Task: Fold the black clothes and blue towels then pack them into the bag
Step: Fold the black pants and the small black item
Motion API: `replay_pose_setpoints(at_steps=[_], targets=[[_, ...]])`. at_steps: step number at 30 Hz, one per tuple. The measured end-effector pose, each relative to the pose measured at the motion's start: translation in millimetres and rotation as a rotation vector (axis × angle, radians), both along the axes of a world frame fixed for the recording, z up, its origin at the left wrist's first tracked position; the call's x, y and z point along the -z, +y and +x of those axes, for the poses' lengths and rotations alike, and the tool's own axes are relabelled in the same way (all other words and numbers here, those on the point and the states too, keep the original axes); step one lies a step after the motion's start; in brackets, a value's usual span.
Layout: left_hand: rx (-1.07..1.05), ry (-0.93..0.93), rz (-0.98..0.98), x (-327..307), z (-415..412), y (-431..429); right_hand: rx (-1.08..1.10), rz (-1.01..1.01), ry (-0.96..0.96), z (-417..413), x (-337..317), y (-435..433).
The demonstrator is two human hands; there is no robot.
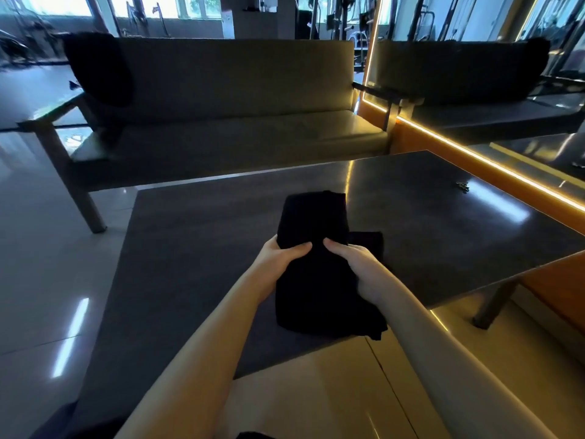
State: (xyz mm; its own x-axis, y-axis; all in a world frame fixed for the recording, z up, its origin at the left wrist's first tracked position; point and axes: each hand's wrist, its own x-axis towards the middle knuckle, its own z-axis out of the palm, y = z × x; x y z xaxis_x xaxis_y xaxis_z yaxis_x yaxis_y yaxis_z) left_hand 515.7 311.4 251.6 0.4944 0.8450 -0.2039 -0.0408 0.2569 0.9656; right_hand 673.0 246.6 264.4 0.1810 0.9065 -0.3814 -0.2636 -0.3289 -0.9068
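Note:
A black garment (pixel 313 223) lies in a long folded strip on the dark table (pixel 205 236), its near end reaching the table's front edge. My left hand (pixel 281 253) grips the strip's left edge, thumb on top. On the right edge, my right hand (pixel 357 264) holds the cloth with its thumb pressed on the fabric. A second piece of black cloth (pixel 367 243) shows flat behind my right hand. No blue towel or bag is in view.
A grey sofa (pixel 228 122) stands behind the table with a black cloth (pixel 101 71) draped over its left backrest. A small bunch of keys (pixel 462 186) lies at the table's far right. A mirrored wall with a yellow light strip (pixel 493 166) runs along the right.

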Motion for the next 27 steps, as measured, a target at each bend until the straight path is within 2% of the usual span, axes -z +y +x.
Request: replay_pose_setpoints(at_steps=[4, 10, 19, 23, 27], targets=[[-0.102, 0.02, 0.015, -17, -49, -6, -0.029, 0.129, -0.102, -39, -8, 12], [-0.383, 0.137, 0.017, -30, -162, -30, -0.281, 0.31, -0.302, -138, -21, 21], [-0.843, 0.456, -0.008, -18, -336, -121, -0.666, 0.426, -0.429, -305, -10, -16], [-0.879, 0.629, -0.109, 7, -410, -166, -0.773, 0.431, -0.465, -367, 5, -44], [-0.807, 0.776, -0.151, 44, -473, -205, -0.886, 0.439, -0.518, -416, 33, -66]])
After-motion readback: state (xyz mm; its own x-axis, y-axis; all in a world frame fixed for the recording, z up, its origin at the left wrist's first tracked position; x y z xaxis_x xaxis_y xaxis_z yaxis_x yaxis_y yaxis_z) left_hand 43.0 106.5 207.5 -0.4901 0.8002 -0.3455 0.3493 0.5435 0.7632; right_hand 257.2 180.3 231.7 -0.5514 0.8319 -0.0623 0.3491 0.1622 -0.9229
